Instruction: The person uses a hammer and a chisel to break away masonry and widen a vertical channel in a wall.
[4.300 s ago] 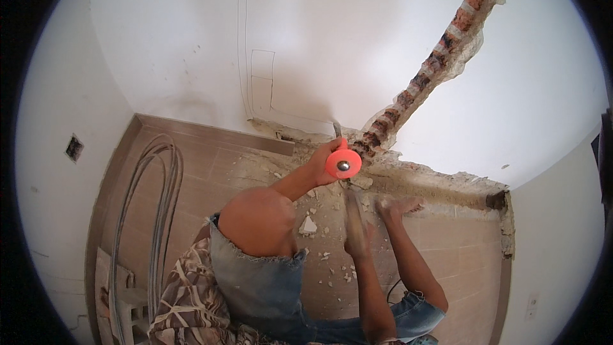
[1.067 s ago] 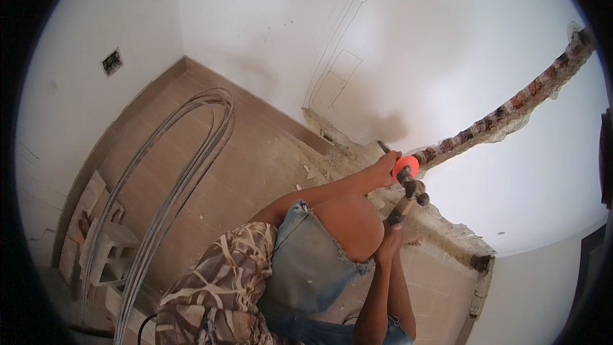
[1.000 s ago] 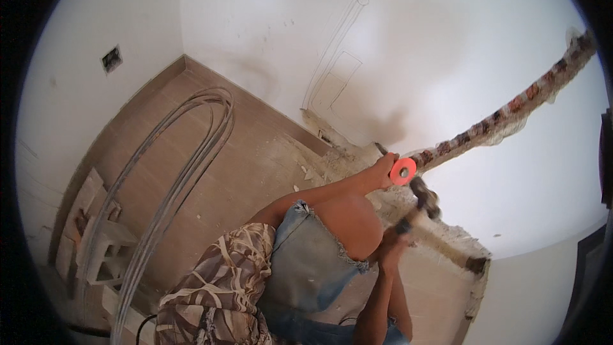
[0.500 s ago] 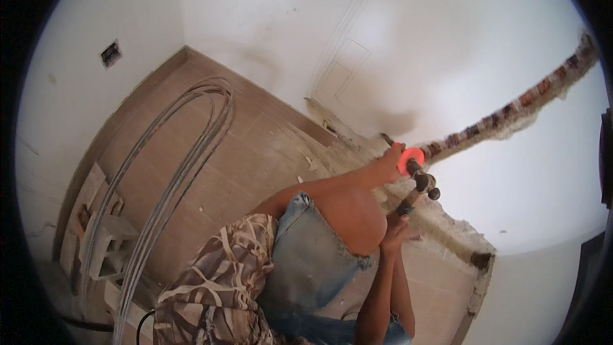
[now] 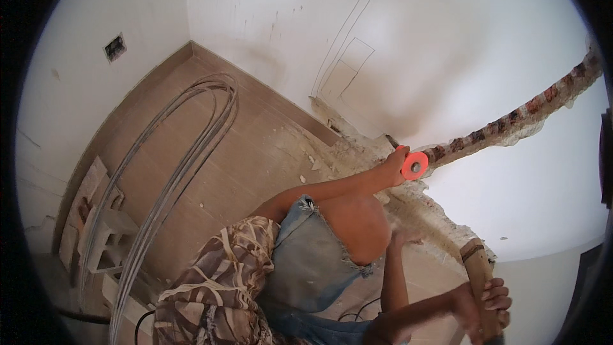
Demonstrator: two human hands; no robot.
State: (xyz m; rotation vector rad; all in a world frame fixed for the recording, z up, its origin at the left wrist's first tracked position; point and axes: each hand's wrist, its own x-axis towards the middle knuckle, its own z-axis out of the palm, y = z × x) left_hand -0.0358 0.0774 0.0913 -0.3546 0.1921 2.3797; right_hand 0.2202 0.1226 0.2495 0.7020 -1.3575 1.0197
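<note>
My left hand (image 5: 395, 167) is closed around a chisel behind its round orange-red hand guard (image 5: 409, 171). The metal striking end (image 5: 416, 167) faces me, and a dark bit of the tool shows beyond my fingers near the broken base of the wall. At lower right, my right hand (image 5: 488, 303) grips the wooden handle of a hammer (image 5: 476, 262), well apart from the chisel. One end of the handle points up; the hammer head is not visible, hidden or past the lower edge. My bent knee (image 5: 357, 230), in torn jeans (image 5: 305, 259), is between the arms.
A rough channel (image 5: 511, 121) exposing brick climbs the white wall; broken mortar (image 5: 434, 220) runs along its foot. Pencil lines (image 5: 345, 67) mark the wall. Looped grey cables (image 5: 185, 134) and a hollow block (image 5: 113, 243) lie left. An open wall box (image 5: 115, 48) is beyond.
My right hand has swung the hammer from the chisel's striking end down and to the right. My left hand stays on the chisel, nearly in place.
</note>
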